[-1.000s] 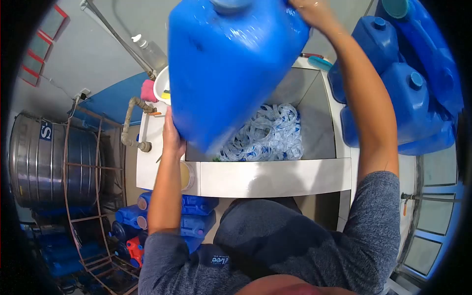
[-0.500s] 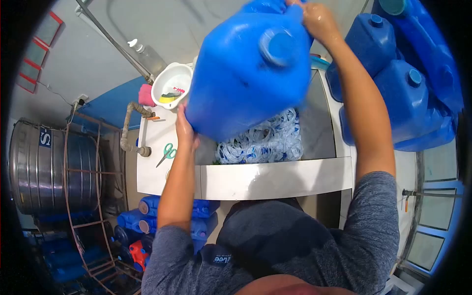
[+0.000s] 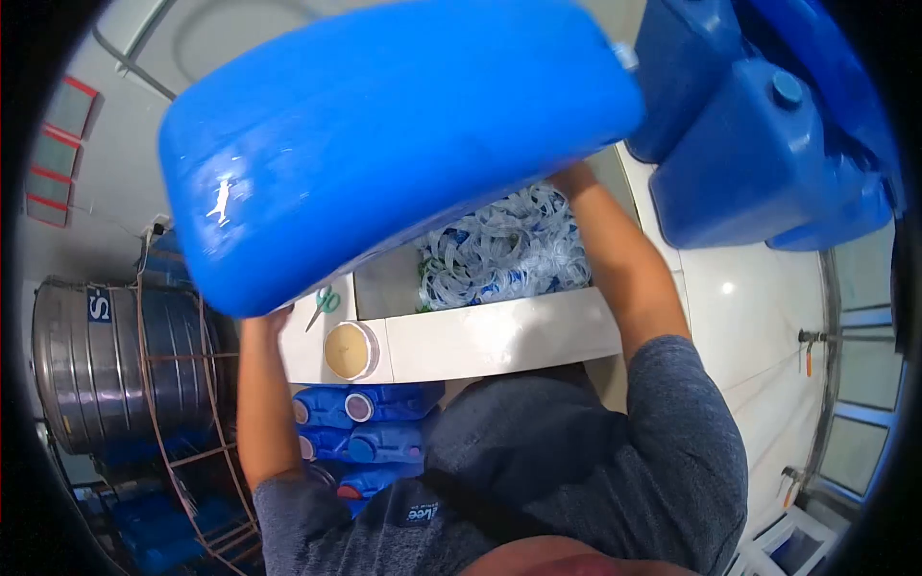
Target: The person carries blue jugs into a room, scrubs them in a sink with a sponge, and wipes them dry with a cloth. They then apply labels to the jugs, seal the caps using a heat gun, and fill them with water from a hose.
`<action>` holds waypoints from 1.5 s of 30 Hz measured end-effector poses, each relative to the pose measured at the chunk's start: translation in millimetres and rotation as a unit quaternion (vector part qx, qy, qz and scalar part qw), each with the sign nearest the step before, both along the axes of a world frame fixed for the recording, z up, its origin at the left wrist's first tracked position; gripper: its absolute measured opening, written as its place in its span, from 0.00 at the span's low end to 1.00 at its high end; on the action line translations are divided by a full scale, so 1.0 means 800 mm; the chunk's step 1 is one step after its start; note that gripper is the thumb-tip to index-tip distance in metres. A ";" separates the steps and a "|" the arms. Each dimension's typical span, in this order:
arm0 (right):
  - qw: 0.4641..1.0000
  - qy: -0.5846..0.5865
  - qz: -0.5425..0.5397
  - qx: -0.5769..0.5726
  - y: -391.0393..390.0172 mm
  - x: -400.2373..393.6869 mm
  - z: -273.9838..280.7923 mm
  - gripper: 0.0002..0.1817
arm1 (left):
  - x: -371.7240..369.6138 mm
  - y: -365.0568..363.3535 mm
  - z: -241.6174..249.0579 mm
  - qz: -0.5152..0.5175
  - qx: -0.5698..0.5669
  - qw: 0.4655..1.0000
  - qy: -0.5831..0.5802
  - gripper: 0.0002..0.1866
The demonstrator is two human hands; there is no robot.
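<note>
A big blue plastic water jug (image 3: 403,144) is held up on its side above the sink, filling the upper middle of the view. Under its lower left end is my left hand (image 3: 277,319), its fingers mostly hidden by the jug. My right hand (image 3: 574,180) grips the jug's underside near the right end, also partly hidden. Below the jug, a grey sink (image 3: 379,288) holds a heap of clear plastic bands (image 3: 509,245) with blue bits. Green-handled scissors (image 3: 327,301) lie on the white counter near my left hand.
A round white-rimmed thing with a beige middle (image 3: 351,350) sits on the counter's left part. More blue jugs (image 3: 749,163) stand at the right, and several (image 3: 384,446) are stacked below the counter. A steel tank (image 3: 134,365) is behind a rusty frame at the left.
The jug has swung onto its side, moving left and nearer to me, and its front cap is out of sight. My right hand has come down from its top to its underside.
</note>
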State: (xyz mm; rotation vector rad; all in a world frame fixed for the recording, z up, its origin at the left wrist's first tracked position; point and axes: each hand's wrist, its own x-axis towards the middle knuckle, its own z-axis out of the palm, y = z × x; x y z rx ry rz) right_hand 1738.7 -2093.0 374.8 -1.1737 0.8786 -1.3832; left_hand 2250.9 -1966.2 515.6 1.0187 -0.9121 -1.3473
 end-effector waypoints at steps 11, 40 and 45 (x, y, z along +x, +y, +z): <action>0.968 0.213 -0.021 -0.133 0.069 0.040 -0.122 0.26 | -0.057 0.049 0.025 0.006 0.121 0.991 -0.049 0.28; 0.838 0.545 -0.041 0.008 0.111 -0.028 -0.026 0.17 | -0.095 0.031 0.058 0.104 -0.167 0.980 -0.011 0.52; 0.785 0.603 -0.050 0.133 0.178 -0.062 0.021 0.12 | -0.099 0.025 0.045 0.128 -0.126 0.981 0.067 0.52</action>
